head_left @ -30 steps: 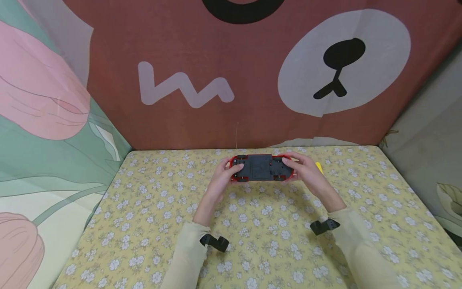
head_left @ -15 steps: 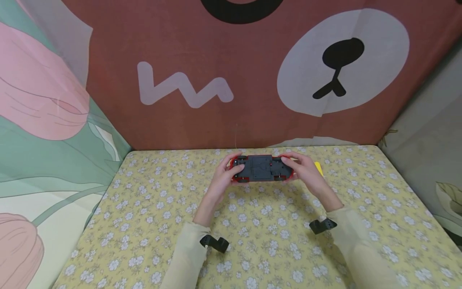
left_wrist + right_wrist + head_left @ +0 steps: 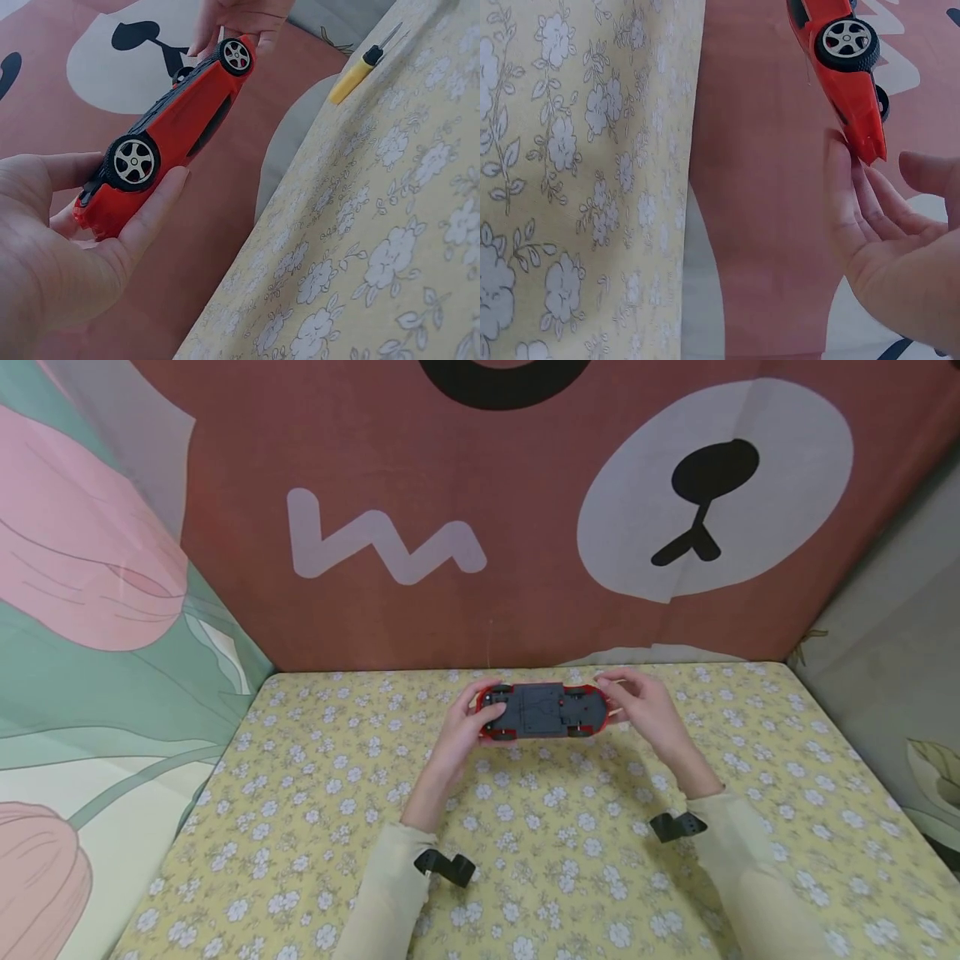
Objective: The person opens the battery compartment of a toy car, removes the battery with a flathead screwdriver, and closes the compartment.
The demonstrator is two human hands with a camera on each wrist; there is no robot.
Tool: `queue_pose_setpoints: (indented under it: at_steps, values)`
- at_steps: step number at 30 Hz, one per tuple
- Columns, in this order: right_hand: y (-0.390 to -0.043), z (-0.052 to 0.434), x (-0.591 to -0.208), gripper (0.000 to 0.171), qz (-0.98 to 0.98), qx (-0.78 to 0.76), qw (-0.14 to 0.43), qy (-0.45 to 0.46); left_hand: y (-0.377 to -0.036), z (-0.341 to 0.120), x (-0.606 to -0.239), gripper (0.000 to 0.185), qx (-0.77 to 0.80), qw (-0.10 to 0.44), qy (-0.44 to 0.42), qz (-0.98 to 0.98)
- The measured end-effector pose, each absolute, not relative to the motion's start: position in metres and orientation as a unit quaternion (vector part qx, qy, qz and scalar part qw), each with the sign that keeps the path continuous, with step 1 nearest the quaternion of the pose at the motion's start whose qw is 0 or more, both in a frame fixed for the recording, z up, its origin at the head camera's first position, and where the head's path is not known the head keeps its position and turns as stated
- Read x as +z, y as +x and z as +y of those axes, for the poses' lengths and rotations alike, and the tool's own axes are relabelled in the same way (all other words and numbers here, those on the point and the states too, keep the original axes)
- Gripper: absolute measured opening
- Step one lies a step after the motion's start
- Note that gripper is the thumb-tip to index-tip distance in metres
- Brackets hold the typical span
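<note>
A red toy car (image 3: 542, 710) is held up over the table, its dark underside and wheels facing me in the head view. My left hand (image 3: 457, 727) grips its left end, thumb on the underside; the left wrist view shows fingers along the red side. At the other end is my right hand (image 3: 654, 714). In the right wrist view the fingers of the right hand (image 3: 889, 232) lie at the car's red tip (image 3: 866, 135), with the thumb standing apart from it. A screwdriver (image 3: 354, 81) with a yellow and black handle lies on the table in the left wrist view.
A yellow cloth with white flowers (image 3: 555, 843) covers the table. Behind it hangs a brown backdrop (image 3: 525, 610) with a bear face, and printed cloth panels stand on the left and right. Each wrist carries a small black camera mount (image 3: 446, 866).
My right thumb has lifted off the car's underside, and the right hand has shifted slightly right. The left hand keeps its grip. The yellow piece behind the right hand is now hidden in the head view.
</note>
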State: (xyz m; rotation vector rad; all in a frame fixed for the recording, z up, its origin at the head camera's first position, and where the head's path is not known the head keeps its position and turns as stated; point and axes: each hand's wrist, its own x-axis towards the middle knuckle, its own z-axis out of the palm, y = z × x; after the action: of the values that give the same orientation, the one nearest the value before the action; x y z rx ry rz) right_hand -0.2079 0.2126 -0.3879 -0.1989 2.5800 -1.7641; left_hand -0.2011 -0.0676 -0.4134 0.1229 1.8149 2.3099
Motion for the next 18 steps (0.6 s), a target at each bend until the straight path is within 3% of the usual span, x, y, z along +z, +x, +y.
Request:
queue_pose_setpoints:
  at_steps: [8,18]
  values:
    - [-0.207,0.213,-0.384,0.035,0.813,-0.573,-0.071,-0.073,-0.201,-0.070,-0.414,0.045,0.784,0.102,0.030,0.611]
    - [-0.201,0.202,-0.372,0.023,0.862,-0.489,-0.048,-0.122,-0.201,-0.069,-0.415,0.045,0.785,0.093,0.027,0.612]
